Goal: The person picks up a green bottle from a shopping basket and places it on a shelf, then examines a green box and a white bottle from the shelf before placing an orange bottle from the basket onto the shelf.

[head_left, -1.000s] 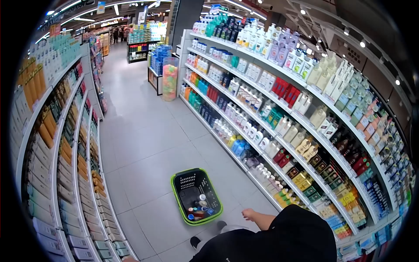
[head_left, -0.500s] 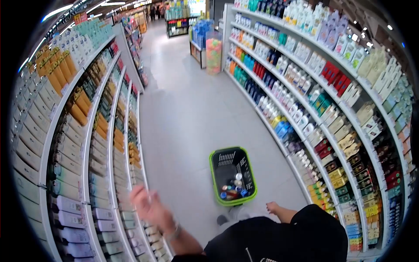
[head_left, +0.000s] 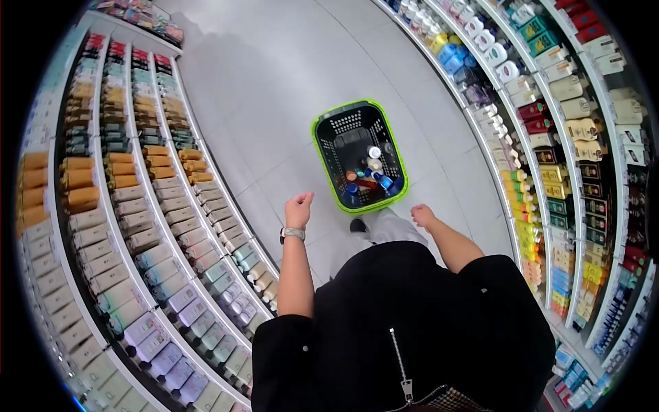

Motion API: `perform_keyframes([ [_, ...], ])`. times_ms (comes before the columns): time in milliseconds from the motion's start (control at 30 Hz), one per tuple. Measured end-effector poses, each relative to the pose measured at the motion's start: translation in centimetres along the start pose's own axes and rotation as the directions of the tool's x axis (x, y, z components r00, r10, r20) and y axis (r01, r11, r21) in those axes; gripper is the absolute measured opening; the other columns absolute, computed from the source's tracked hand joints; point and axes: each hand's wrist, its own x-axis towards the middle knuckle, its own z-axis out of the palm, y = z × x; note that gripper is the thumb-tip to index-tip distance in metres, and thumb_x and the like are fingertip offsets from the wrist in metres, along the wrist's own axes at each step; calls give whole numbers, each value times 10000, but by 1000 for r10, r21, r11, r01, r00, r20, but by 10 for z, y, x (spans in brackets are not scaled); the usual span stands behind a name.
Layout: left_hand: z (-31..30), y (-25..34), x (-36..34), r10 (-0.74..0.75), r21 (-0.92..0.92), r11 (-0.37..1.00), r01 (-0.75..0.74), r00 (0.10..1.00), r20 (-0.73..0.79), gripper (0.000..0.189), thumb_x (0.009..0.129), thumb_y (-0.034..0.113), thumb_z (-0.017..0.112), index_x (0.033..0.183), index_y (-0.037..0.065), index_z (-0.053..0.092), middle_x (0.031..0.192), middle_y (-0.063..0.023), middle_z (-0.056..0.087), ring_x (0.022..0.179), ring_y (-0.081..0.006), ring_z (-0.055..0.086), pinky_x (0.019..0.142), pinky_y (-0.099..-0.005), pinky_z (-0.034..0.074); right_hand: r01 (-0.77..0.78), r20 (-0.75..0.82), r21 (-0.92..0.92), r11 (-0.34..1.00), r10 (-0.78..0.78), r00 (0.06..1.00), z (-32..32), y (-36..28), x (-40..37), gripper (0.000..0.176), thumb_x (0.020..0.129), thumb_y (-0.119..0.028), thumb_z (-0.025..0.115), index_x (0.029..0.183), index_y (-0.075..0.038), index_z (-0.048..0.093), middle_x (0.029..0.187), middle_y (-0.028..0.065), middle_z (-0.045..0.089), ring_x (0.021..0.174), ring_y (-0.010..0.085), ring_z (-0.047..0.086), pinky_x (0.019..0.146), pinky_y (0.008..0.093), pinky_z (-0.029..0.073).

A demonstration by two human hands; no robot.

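Observation:
My left hand (head_left: 299,209), with a band on its wrist, hangs in front of my body with its fingers curled and nothing visible in them. It is apart from the shelves and nearest the basket's left front corner. My right hand (head_left: 422,215) is loosely closed beside the basket's right front corner, and I see nothing in it. A black shopping basket (head_left: 343,123) with a bright green rim is on the floor ahead of my feet. Inside it lie several containers, among them a white-capped bottle (head_left: 373,152) and a blue item (head_left: 386,182).
Curved-looking shelves of bottles run along both sides. On the left are orange bottles (head_left: 77,198) and purple bottles (head_left: 180,388); on the right, yellow packs (head_left: 525,226) and white bottles (head_left: 494,53). Grey tiled floor (head_left: 261,89) stretches between the shelves.
My view has tilted down. My left hand, raised and blurred by the left shelves before, has come down and inward with its fingers curled. The right hand stays low at my side.

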Motion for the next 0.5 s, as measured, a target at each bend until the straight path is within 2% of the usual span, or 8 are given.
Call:
perform_keyframes([
  [100,31,-23,22,-173,173,975,139,964,201,344,889,310,709,962,-25,739,791,-55,702,709,-102,602,646,-269,483,-41,54,66,997,37,998,-4,5,19,160,874,-267,566,900,-121,625,806,28,610,684,156,577,561,349,478],
  [167,52,-48,42,-266,192,957,216,920,289,341,918,330,641,1008,11,722,863,-42,693,716,-101,581,634,-274,477,-4,-61,108,994,11,998,-4,1,21,199,836,-208,563,741,-60,655,656,70,594,564,179,556,451,350,436],
  [200,62,-58,47,-317,205,943,260,889,330,342,932,339,608,1031,29,714,899,-35,688,720,-101,571,627,-277,475,-11,-40,110,994,15,999,-9,4,30,205,841,-215,562,749,-55,652,661,71,596,569,178,559,450,344,435],
  [233,70,-58,46,-395,209,916,342,857,329,340,936,343,593,1028,36,705,913,-37,691,729,-107,581,625,-279,481,-21,-15,111,994,22,1000,-12,11,38,211,845,-222,561,756,-51,648,667,73,598,573,178,563,449,337,435],
  [300,90,-48,49,-529,209,848,486,786,321,336,943,351,565,1022,48,686,940,-40,698,747,-119,603,620,-284,494,-27,-64,145,989,37,997,-16,10,43,219,859,-244,559,808,-49,645,689,69,601,572,168,557,452,320,436],
  [400,111,-65,65,-628,407,772,489,686,368,343,940,359,564,1021,44,672,928,-40,705,745,-125,617,608,-287,500,-62,-140,218,974,94,986,-20,-3,42,226,867,-261,563,863,-51,646,702,59,603,582,157,560,463,310,446],
  [500,133,-86,88,-647,521,745,416,640,415,334,934,352,575,1013,42,669,910,-44,706,725,-124,621,596,-293,502,-159,-88,203,966,179,980,-22,-18,45,303,901,-319,576,1075,-74,614,937,42,627,795,150,592,639,317,493],
])
